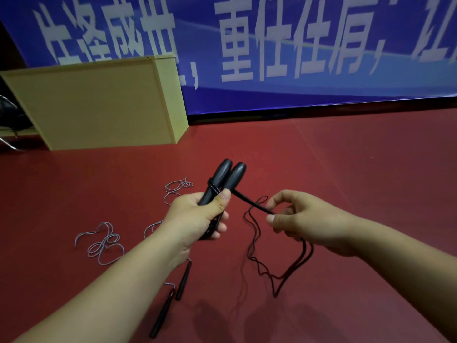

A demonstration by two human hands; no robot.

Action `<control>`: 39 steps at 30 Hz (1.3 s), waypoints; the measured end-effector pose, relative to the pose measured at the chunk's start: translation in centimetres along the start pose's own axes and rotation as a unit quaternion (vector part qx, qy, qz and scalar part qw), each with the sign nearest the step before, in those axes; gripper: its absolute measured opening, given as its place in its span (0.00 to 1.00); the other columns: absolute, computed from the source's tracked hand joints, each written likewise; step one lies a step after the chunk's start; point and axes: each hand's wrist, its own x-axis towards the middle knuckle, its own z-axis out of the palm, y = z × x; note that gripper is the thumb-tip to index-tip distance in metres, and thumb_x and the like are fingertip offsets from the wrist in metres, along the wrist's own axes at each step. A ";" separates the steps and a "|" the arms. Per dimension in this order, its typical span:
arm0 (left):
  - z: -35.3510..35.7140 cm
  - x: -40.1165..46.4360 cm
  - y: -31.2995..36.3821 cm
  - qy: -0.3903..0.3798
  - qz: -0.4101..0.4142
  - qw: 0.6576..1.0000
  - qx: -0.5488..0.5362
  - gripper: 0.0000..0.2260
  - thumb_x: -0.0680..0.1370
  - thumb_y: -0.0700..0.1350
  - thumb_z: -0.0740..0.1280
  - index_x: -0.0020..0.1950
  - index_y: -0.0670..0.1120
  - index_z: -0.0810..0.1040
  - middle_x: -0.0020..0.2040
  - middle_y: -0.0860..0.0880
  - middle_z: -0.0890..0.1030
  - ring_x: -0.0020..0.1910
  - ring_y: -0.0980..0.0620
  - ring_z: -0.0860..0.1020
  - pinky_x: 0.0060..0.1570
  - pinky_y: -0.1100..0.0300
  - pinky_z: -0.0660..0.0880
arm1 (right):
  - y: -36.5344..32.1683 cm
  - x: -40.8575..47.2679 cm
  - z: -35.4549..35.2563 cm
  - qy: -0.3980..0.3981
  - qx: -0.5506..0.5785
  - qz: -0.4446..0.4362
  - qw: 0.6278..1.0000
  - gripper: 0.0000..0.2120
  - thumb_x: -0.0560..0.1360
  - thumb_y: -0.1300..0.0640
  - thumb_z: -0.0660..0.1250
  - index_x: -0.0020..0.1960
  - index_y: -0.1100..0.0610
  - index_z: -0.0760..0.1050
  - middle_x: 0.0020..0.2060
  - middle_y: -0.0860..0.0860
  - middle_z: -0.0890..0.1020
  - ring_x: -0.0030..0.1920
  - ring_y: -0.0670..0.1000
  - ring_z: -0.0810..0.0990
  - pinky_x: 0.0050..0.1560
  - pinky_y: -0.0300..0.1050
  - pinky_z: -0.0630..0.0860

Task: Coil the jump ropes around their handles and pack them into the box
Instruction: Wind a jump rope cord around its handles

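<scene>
1. Left hand (197, 216) grips two black handles (226, 180) side by side, a few turns of black rope (257, 246) wound around them.
2. Right hand (304, 219) pinches the taut rope.
3. Grey jump rope (106, 246) lies on the red floor (346, 169); yellow box (99, 105) stands beyond.

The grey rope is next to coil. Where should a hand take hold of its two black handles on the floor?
Grip the slim black handles mid-shaft from above: they lie nearly parallel and close together on the red floor, so one hand might gather both.
</scene>
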 end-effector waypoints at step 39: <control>-2.7 2.8 -3.4 0.060 0.047 0.957 0.280 0.25 0.66 0.65 0.71 0.36 0.42 0.77 0.25 0.49 0.76 0.25 0.49 0.72 0.32 0.55 0.68 | -0.3 -1.1 -2.4 0.047 -0.123 0.017 0.991 0.07 0.69 0.57 0.78 0.42 0.58 0.81 0.26 0.45 0.74 0.22 0.40 0.68 0.24 0.32 0.64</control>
